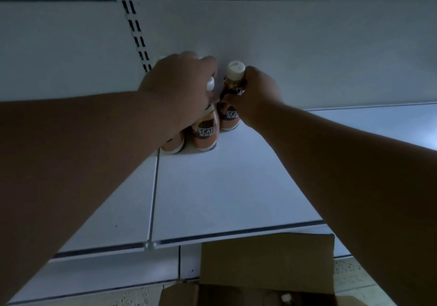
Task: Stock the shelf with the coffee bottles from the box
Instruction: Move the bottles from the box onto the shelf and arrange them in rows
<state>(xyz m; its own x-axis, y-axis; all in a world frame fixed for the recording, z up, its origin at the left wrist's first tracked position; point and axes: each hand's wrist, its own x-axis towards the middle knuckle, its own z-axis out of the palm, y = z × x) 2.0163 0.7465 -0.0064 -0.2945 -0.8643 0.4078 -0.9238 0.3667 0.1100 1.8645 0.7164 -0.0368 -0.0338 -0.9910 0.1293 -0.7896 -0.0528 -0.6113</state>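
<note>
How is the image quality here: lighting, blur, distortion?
Head view: dim, bluish light; both forearms are dark and underexposed, the left hand and right hand soft. Bottle labels only partly legible. Wide-angle bending on the shelf edges; the box is cropped at the bottom.

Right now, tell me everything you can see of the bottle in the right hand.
The coffee bottle stands upright at the back of the white shelf, by the rear panel. Brown body, dark label with partly hidden white lettering, cream cap. The right hand grips its neck and shoulder. It stands close beside a neighbouring bottle; contact unclear.
</note>
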